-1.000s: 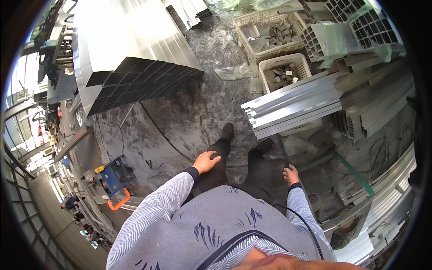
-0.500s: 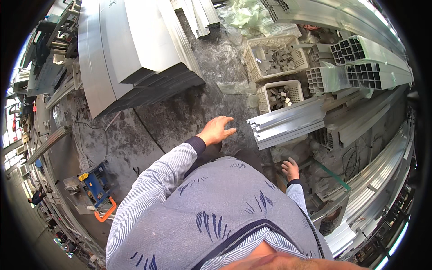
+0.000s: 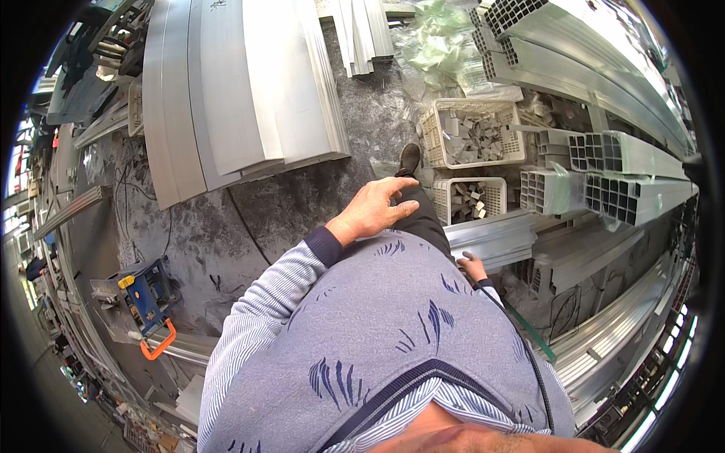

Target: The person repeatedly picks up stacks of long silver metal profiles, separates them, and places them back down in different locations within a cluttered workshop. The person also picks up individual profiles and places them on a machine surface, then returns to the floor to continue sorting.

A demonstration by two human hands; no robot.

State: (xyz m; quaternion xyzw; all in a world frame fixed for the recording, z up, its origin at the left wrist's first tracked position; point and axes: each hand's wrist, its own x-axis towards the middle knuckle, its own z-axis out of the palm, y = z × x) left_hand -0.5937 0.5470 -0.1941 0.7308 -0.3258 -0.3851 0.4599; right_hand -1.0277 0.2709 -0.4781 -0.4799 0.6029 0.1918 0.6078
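My left hand (image 3: 375, 209) hangs in front of my body over my dark trouser leg, its fingers and thumb loosely apart with nothing between them. Low on the right side, my right hand (image 3: 472, 266) is partly hidden by my body. Its visible fingers are loosely stretched and hold nothing that I can see. The nearest things to it are the silver metal profiles (image 3: 495, 235) lying in a stack; whether it touches them I cannot tell. One shoe (image 3: 409, 160) is stretched forward on the stained floor.
A large stack of wide silver profiles (image 3: 226, 98) stands ahead on the left. Ahead on the right are two cream plastic baskets, a larger basket (image 3: 483, 160) and a smaller basket (image 3: 439, 198), with metal offcuts. Bundled square tubes (image 3: 634, 158) lie farther right. A blue machine with an orange handle (image 3: 158, 341) stands left.
I have stepped forward: a leg and shoe now show ahead, and the baskets and profiles sit closer to me. Both hands have swung slightly with my body, taking hold of nothing.
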